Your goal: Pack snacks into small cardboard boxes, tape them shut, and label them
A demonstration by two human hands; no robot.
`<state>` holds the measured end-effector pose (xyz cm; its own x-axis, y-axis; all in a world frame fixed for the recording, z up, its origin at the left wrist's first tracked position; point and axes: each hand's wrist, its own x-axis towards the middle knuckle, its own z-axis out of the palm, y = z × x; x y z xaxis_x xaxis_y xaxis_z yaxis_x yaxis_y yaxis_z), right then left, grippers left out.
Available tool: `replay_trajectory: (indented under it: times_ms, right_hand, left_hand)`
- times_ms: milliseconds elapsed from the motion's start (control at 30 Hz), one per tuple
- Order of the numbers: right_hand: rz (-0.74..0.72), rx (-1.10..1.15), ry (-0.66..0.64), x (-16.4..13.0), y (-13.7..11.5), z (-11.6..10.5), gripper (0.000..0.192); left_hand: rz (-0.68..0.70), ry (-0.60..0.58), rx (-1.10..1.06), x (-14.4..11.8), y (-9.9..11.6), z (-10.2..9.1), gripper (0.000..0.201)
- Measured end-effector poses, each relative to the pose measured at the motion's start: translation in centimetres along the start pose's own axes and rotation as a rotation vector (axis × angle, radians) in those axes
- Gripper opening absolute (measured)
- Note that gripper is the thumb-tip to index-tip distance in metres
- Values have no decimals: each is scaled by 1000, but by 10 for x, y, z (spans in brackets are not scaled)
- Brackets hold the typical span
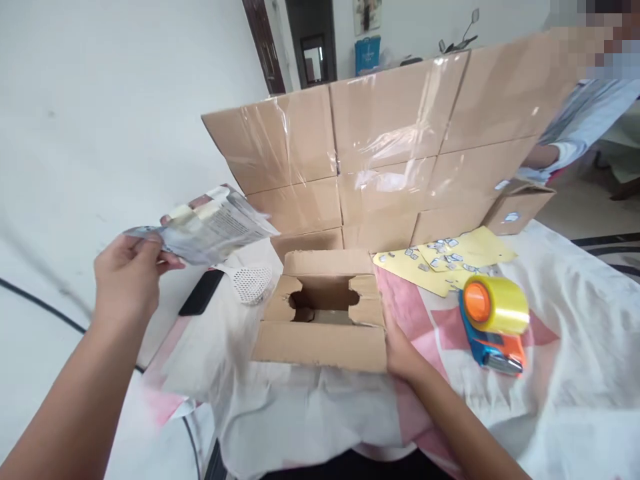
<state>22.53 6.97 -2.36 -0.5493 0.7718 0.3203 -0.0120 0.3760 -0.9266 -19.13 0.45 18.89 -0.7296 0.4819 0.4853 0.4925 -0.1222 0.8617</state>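
Two bare forearms, no sleeves, watch or rings, enter from seven and five o'clock: left hand [127, 277], right hand [400, 350].

The left arm reached forward and up, bare to the elbow; the left hand [129, 275] was raised, thumb and fingers pinched closed; the right forearm came in low from the lower right; the right hand [401, 352] lay low, fingers mostly hidden.
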Motion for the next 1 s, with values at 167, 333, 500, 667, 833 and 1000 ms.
replay_trajectory:
  times_ms: [167,333,500,667,833,1000]
  right_hand:
    - [-103,-70,-28,-4,-11,2,141]
    - [-148,-97,-12,-8,-14,1,146]
    - [-191,-151,-33,-8,-7,-1,136]
    - [-336,-139,148,-10,-6,-3,88]
    - [-451,-144,214,-4,-31,-15,57]
    - [-482,-402,-33,30,-84,-27,38]
  left_hand:
    - [-107,-466,-11,-99,53,26,28]
    - [15,-844,396,-159,36,52,43]
    - [348,-955,623,-158,28,48,34]
    - [464,-1084,772,-146,21,31,52]
    - [777,-1181,819,-145,21,31,47]
    - [920,-1308,859,-155,26,38,46]
